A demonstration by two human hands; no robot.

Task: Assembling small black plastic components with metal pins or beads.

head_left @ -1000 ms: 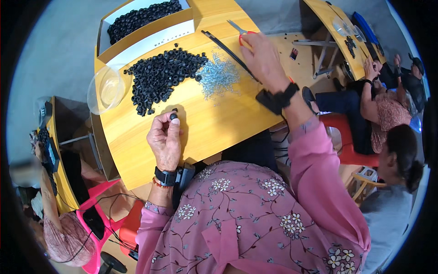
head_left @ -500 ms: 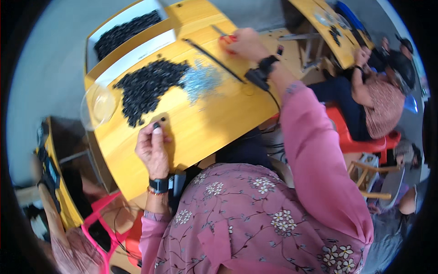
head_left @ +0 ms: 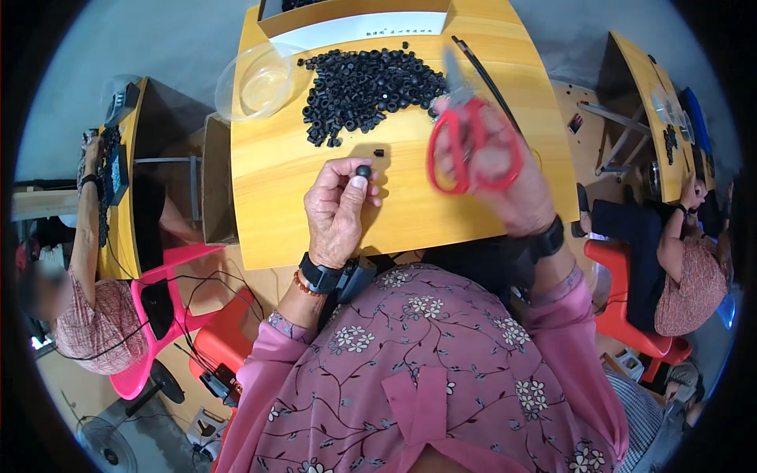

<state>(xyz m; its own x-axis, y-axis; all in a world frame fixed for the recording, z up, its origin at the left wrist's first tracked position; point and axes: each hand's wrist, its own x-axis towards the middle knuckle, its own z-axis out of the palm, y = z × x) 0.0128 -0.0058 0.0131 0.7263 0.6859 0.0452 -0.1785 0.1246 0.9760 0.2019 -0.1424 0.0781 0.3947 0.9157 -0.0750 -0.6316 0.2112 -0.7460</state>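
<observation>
My left hand (head_left: 337, 211) is closed, with a small round black cap (head_left: 363, 171) pinched between thumb and finger above the yellow table (head_left: 276, 189). In my right hand (head_left: 520, 193) is a pair of scissors with red handles (head_left: 441, 150). They are raised over the table, blades pointing away from me and blurred by motion. Just beyond my left fingertips lies one loose small black piece (head_left: 379, 153). Farther off spreads a pile of small black caps (head_left: 363, 91). The scissors and right hand hide most of the silvery bits at the pile's right side.
A clear plastic tub (head_left: 260, 87) stands at the table's left. Along the far edge is a cardboard box (head_left: 355, 20) holding more black pieces. A dark rod (head_left: 482, 75) lies at the right. People sit at other tables on both sides, one on a red chair (head_left: 619, 292).
My right hand has lifted the scissors from the table's far right and brought them nearer and leftward. My left hand keeps its pinch on the black cap. The whole view has turned.
</observation>
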